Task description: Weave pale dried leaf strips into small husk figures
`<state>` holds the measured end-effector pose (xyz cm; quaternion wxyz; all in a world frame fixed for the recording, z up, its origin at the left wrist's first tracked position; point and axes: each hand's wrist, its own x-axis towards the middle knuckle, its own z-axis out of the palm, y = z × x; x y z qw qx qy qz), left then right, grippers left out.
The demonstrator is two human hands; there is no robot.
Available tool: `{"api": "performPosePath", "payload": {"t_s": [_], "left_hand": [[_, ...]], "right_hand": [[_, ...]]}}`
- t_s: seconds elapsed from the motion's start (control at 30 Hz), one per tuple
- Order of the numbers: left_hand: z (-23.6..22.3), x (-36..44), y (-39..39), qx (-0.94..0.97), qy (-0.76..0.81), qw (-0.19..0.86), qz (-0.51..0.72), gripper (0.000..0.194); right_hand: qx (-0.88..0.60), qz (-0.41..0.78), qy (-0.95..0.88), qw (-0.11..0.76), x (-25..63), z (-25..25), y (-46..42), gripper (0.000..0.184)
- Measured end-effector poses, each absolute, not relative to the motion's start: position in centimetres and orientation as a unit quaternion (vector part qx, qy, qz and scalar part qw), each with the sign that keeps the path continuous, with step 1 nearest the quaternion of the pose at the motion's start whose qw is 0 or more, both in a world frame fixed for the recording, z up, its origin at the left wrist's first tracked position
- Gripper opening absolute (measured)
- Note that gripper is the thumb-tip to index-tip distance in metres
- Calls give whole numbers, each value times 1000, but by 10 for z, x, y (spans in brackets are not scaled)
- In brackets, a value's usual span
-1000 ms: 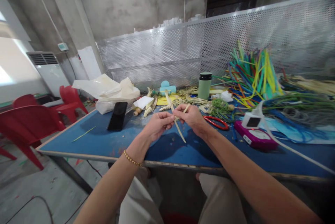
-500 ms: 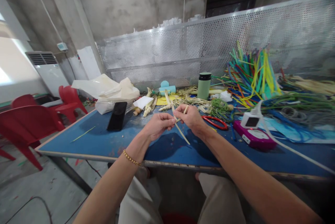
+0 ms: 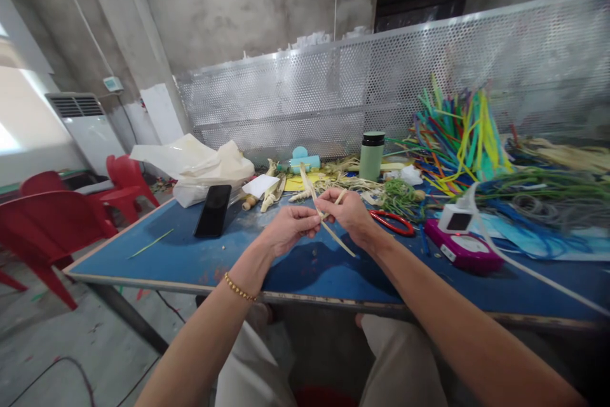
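Observation:
Between my two hands, above the blue table (image 3: 190, 261), are pale straw-like strips (image 3: 339, 242) that cross at my fingertips. My left hand (image 3: 290, 229) pinches them from the left, thumb against the fingers. From the other side my right hand (image 3: 347, 213) is closed on the same strips, and a short end sticks up past its fingers. One long end slants down to the right below the hands, while another points up and away toward the back. The exact crossing is partly hidden by my fingers.
Red-handled pliers or scissors (image 3: 393, 223) lie right of my hands, near a purple box (image 3: 460, 245) with a white charger and cable. Left stand a black phone (image 3: 213, 211) and plastic bag (image 3: 204, 169). Behind are a green bottle (image 3: 372, 156), dried husks and coloured strips (image 3: 476, 134).
The lower loose end of the strip has swung to the right and slightly up. The short end at my right hand has tilted a little. Both hands stay nearly in place.

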<state>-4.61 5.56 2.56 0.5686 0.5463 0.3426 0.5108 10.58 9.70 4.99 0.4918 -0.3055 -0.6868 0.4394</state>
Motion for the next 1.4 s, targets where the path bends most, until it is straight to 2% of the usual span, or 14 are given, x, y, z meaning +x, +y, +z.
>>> {"api": "performPosePath", "payload": {"t_s": [0.23,0.37,0.5,0.6,0.67,0.77,0.83,1.07,1.23,1.4], "left_hand": [[26,-46,54,556,337,576,495,28],[28,-46,56,531,343,574,521,26],[30,-48,63,433,353,564,608,25],[29,-51,69,386,348,555,649,24],[27,-52,72,377,336,553,663,26],[23,-52,75,385,318,545,674,30],[21,-51,75,399,312,543,670,32],[20,-46,72,403,307,546,668,40],[20,-45,72,410,317,531,671,40],[21,-46,71,417,334,517,669,41]], "right_hand": [[-318,432,-698,474,105,47,98,23],[-337,382,-700,500,107,45,107,32],[-357,180,-676,619,113,48,114,31],[-348,38,-689,634,115,49,111,23],[-334,57,-741,580,112,47,106,24],[-319,157,-814,459,105,41,103,33],[-317,191,-831,415,101,36,105,36],[-320,290,-803,410,97,25,113,32],[-309,312,-798,413,95,22,112,31],[-298,319,-793,424,94,23,111,23]]}}
